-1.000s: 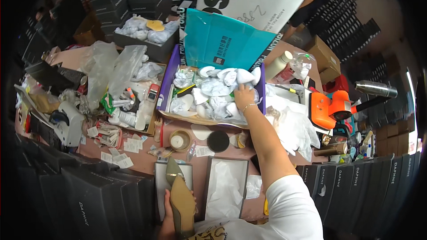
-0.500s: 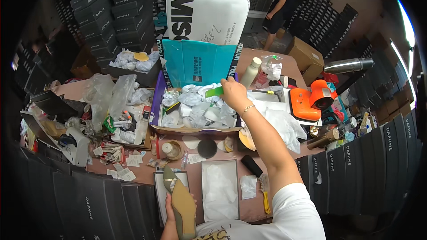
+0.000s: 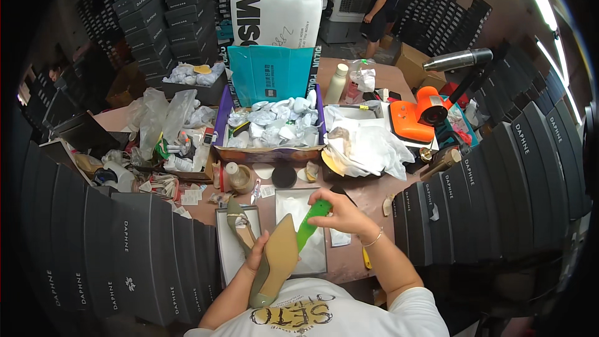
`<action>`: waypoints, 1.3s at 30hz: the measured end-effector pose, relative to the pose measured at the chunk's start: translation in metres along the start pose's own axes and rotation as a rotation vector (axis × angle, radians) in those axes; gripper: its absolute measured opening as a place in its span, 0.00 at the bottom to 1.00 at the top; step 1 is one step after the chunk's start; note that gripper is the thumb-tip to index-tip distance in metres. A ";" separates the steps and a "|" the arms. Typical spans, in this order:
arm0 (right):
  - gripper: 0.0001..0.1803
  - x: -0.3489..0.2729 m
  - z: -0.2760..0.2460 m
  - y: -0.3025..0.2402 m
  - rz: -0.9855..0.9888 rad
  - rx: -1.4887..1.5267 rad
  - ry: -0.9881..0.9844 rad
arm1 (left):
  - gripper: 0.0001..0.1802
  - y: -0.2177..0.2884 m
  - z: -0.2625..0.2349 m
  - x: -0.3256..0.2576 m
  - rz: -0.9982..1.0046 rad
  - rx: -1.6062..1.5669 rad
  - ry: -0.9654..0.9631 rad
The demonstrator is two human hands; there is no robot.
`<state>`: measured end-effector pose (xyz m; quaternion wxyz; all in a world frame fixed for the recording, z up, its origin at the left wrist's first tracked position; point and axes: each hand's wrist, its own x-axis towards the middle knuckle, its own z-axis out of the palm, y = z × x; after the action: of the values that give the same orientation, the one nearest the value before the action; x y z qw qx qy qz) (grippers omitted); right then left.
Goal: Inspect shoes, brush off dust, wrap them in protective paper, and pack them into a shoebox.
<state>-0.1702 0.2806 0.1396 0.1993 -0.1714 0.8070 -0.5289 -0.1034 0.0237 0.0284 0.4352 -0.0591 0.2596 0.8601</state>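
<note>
My left hand is wrapped round an olive pointed shoe, its tan sole turned up. A second olive shoe lies against that hand, over a shallow box part with a white inside; whether my fingers also grip it I cannot tell. My right hand pinches a flat green plastic strip by its upper end. The strip's lower end is close beside the held shoe's sole edge. Behind the strip lies an open shoe box lined with white paper.
Crumpled paper wads fill a purple-edged carton at the middle back. An orange device stands at the right, near white paper sheets. Dark shoe boxes are stacked on both sides. Two other people stand at the back.
My right hand has come back from the paper-filled carton with the green strip, down beside the shoe. The held shoe has tilted to the right, apart from the second shoe.
</note>
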 end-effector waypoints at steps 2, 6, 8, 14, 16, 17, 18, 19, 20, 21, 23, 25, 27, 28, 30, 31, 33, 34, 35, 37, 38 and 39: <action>0.33 -0.009 0.031 0.008 -0.047 0.489 0.193 | 0.43 0.000 0.007 -0.002 0.038 -0.014 0.031; 0.36 -0.020 0.101 0.043 -0.061 0.640 0.158 | 0.41 -0.006 0.006 -0.007 0.024 -0.053 -0.005; 0.25 -0.028 0.123 0.055 0.009 0.725 0.274 | 0.41 -0.009 0.022 -0.006 0.111 -0.036 0.057; 0.23 -0.078 0.115 0.059 0.283 0.902 0.381 | 0.41 -0.005 0.023 -0.031 0.130 0.011 0.017; 0.24 -0.109 0.138 0.072 0.459 0.819 0.272 | 0.40 -0.007 0.022 -0.030 0.117 -0.011 0.010; 0.25 -0.115 0.139 0.074 0.460 0.850 0.333 | 0.40 -0.007 0.025 -0.028 0.120 -0.016 0.030; 0.26 -0.120 0.138 0.069 0.455 0.882 0.395 | 0.40 -0.007 0.028 -0.026 0.125 -0.017 0.049; 0.28 -0.124 0.137 0.067 0.450 0.914 0.457 | 0.40 -0.008 0.027 -0.022 0.130 -0.014 0.043; 0.26 -0.115 0.127 0.064 0.298 0.683 0.489 | 0.41 -0.008 0.025 -0.019 0.130 -0.002 0.040; 0.26 -0.109 0.122 0.053 0.141 0.298 0.514 | 0.41 -0.008 0.023 -0.016 0.129 0.010 0.038; 0.27 -0.097 0.117 -0.005 -0.169 -0.485 0.521 | 0.42 -0.011 0.019 -0.014 0.099 -0.009 0.112; 0.30 -0.099 0.109 -0.021 -0.272 -0.701 0.209 | 0.41 -0.011 0.031 -0.012 0.036 -0.055 0.120; 0.28 -0.095 0.077 -0.004 -0.191 -0.843 -0.028 | 0.38 -0.023 0.010 -0.004 0.030 -0.030 0.058; 0.27 -0.088 0.048 0.021 -0.064 -0.905 0.094 | 0.38 -0.021 0.034 -0.006 0.065 0.045 0.136; 0.25 -0.082 0.026 0.030 0.009 -0.930 0.246 | 0.38 -0.023 0.047 -0.020 0.088 0.094 0.124; 0.25 -0.084 0.035 0.008 -0.046 -0.913 0.275 | 0.38 -0.023 0.048 -0.015 0.131 0.105 0.109; 0.26 -0.080 0.054 0.001 -0.129 -0.962 0.089 | 0.38 -0.033 0.032 -0.010 0.181 -0.021 0.151; 0.27 -0.076 0.061 0.000 -0.177 -0.982 0.012 | 0.38 -0.032 0.034 -0.013 0.176 0.009 0.157; 0.27 -0.075 0.065 -0.002 -0.225 -1.002 -0.066 | 0.37 -0.031 0.035 -0.016 0.171 0.039 0.163; 0.27 -0.079 0.067 -0.004 -0.239 -0.926 0.086 | 0.38 -0.020 0.032 -0.027 0.115 0.044 0.124; 0.27 -0.081 0.066 -0.004 -0.244 -0.887 0.161 | 0.39 -0.021 0.036 -0.029 0.141 0.073 0.126; 0.27 -0.080 0.064 -0.005 -0.256 -0.851 0.225 | 0.39 -0.022 0.040 -0.030 0.179 0.095 0.128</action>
<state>-0.0685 0.2680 0.1321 -0.0449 -0.2780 0.9413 -0.1860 -0.0625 0.0327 0.0638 0.3416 -0.0696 0.3316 0.8767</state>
